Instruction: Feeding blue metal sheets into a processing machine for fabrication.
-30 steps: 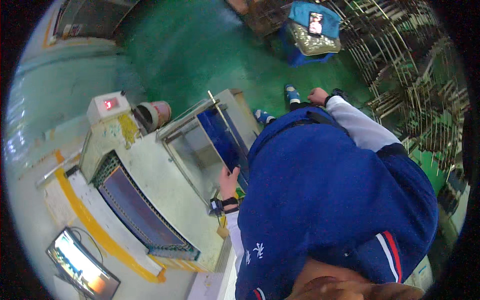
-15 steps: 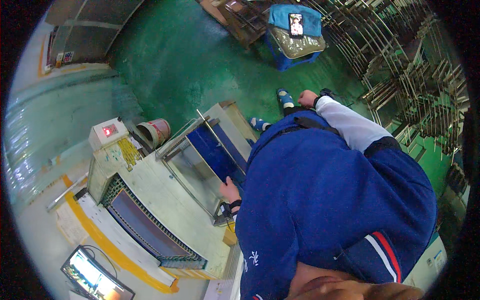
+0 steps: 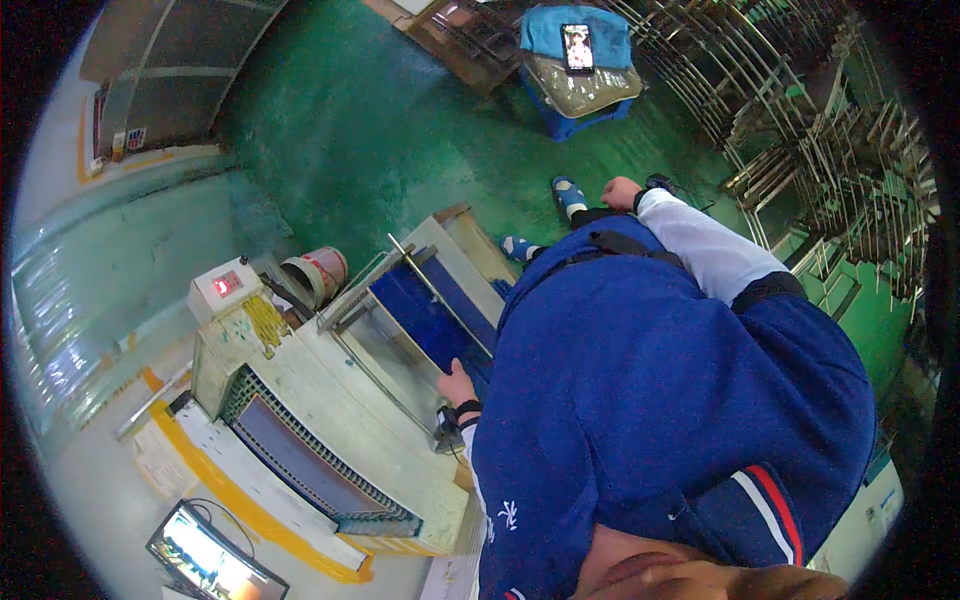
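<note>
My left hand (image 3: 459, 385) is at the near lower edge of a flat, dark blue panel (image 3: 415, 310), its fingers bent and seeming to grip that edge. The panel lies tilted in a metal frame at the end of a pale machine, and a thin metal bar (image 3: 432, 283) crosses above it. A second blue strip shows beyond the bar. My right hand (image 3: 622, 193) hangs low near my right leg with its fingers curled; nothing shows in it. Dark bands circle both wrists.
The pale machine (image 3: 340, 400) has a slatted conveyor opening (image 3: 310, 455) and a control box (image 3: 222, 288). A bucket (image 3: 318, 272) stands beside it, a monitor (image 3: 215, 555) at lower left. Metal racks (image 3: 790, 130) fill the right; a phone (image 3: 577, 48) rests on a blue-draped stool.
The whole view has shifted slightly, with the machine and monitor sitting a little further right in the picture. My left hand stays at the panel's edge, and my right hand still hangs curled.
</note>
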Available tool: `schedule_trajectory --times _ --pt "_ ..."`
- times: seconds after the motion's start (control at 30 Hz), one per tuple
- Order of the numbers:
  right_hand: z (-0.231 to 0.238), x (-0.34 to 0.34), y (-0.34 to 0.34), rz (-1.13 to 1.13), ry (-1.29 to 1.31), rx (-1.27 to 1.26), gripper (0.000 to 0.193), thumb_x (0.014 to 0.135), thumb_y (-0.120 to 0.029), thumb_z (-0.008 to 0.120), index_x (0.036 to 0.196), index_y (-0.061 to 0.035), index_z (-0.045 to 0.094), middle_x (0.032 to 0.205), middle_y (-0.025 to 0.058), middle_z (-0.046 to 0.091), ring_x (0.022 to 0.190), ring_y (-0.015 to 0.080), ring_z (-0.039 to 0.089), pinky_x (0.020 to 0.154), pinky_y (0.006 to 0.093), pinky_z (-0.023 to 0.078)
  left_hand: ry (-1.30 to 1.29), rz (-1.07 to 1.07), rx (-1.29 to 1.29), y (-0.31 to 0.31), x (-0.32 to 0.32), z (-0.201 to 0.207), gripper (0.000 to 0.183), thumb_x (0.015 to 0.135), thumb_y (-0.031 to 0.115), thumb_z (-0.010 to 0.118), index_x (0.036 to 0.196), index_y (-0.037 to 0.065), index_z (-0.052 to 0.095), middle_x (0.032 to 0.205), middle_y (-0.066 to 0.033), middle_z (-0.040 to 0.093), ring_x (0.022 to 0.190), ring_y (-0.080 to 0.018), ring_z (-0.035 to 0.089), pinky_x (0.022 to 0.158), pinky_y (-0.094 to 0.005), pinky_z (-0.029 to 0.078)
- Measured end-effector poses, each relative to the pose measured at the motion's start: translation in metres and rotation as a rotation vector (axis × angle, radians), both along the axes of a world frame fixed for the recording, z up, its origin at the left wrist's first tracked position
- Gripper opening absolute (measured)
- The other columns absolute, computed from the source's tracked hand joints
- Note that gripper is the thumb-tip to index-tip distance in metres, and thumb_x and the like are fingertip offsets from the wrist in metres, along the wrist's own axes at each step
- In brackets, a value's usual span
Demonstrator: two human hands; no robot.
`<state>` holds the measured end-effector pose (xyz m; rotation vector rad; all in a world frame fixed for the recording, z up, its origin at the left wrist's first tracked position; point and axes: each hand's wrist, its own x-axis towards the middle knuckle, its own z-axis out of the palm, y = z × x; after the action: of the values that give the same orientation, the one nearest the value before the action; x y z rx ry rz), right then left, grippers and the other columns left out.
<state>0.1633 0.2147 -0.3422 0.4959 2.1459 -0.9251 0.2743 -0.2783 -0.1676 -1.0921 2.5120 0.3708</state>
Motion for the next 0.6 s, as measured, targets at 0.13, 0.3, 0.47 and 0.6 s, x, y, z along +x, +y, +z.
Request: schedule_trajectory --times 0.13,0.3,0.47,0.6 --pt "-0.006 -0.004 0.011 -0.046 -0.005 -0.027 0.026 0.064 -0.025 0.054 0.074 -0.0034 0.064 0.077 0.0162 0.062 0.069 0.0294 0.060 0.066 0.0392 0.047 0.070 0.018 -0.017 0.001 0.004 0.000 0.041 0.074 0.023 0.062 0.089 -0.014 0.055 0.088 -0.0285 0.057 0.081 -0.0399 0.055 0.072 -0.0413 0.042" --pt "-0.017 -0.004 0.027 -0.024 0.004 -0.007 0.025 0.067 -0.024 0.060 0.079 -0.0019 0.064 0.067 0.0108 0.063 0.058 0.0213 0.060 0.056 0.0331 0.047 0.105 0.028 -0.001 -0.002 0.009 -0.007 0.042 0.074 0.023 0.063 0.090 -0.015 0.054 0.088 -0.0286 0.057 0.081 -0.0392 0.055 0.072 -0.0407 0.042" --pt "-0.018 -0.006 0.033 -0.031 0.049 -0.003 0.025 0.067 -0.024 0.061 0.080 -0.0029 0.065 0.069 0.0118 0.063 0.060 0.0228 0.061 0.059 0.0339 0.048 0.107 0.080 0.004 0.010 0.001 0.000 0.042 0.072 0.021 0.065 0.091 -0.014 0.054 0.089 -0.0277 0.058 0.082 -0.0385 0.055 0.073 -0.0395 0.042" --pt "-0.024 -0.011 0.037 -0.027 0.025 -0.005 0.024 0.066 -0.023 0.061 0.080 -0.0044 0.065 0.070 0.0119 0.063 0.061 0.0230 0.061 0.060 0.0336 0.048 0.099 -0.002 0.050 -0.007 0.009 -0.010 0.046 0.069 0.020 0.068 0.095 -0.014 0.052 0.095 -0.0275 0.057 0.086 -0.0375 0.055 0.075 -0.0385 0.042"
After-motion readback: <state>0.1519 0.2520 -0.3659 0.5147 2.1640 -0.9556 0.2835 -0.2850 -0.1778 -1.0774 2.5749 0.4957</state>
